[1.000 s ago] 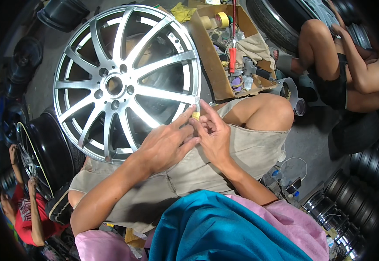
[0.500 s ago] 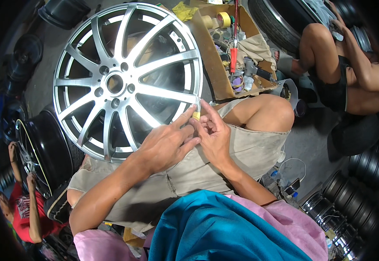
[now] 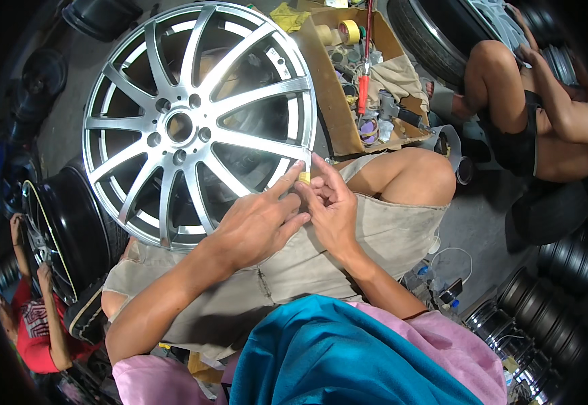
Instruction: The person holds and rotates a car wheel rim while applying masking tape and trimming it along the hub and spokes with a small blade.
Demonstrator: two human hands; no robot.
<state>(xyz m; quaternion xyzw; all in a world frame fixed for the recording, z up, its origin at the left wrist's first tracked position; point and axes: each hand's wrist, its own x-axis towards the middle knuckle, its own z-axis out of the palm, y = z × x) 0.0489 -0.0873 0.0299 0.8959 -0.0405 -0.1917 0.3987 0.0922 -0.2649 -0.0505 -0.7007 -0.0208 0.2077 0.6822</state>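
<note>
A large silver alloy wheel rim (image 3: 260,140) with several spokes leans before my knees. At its near right edge, a small yellow strip that looks like masking tape (image 3: 304,177) hangs at the end of a spoke. The index finger of my left hand (image 3: 257,223) stretches to the rim edge beside the strip, its thumb held apart. My right hand (image 3: 332,212) has its index finger against the rim lip. Its thumb and curled fingers close in at the strip's lower end; the exact contact is partly hidden.
Beyond the rim's right side stands a cardboard box (image 3: 338,101) with tape rolls, rags and a red-handled screwdriver (image 3: 363,91). A co-worker (image 3: 510,108) sits at right near a tire (image 3: 429,47); another in red (image 3: 44,331) handles a wheel at left. Dark rims (image 3: 544,304) lie at lower right.
Both hands stay at the same spot on the rim edge, with very slight finger movement. The view has shifted a little.
</note>
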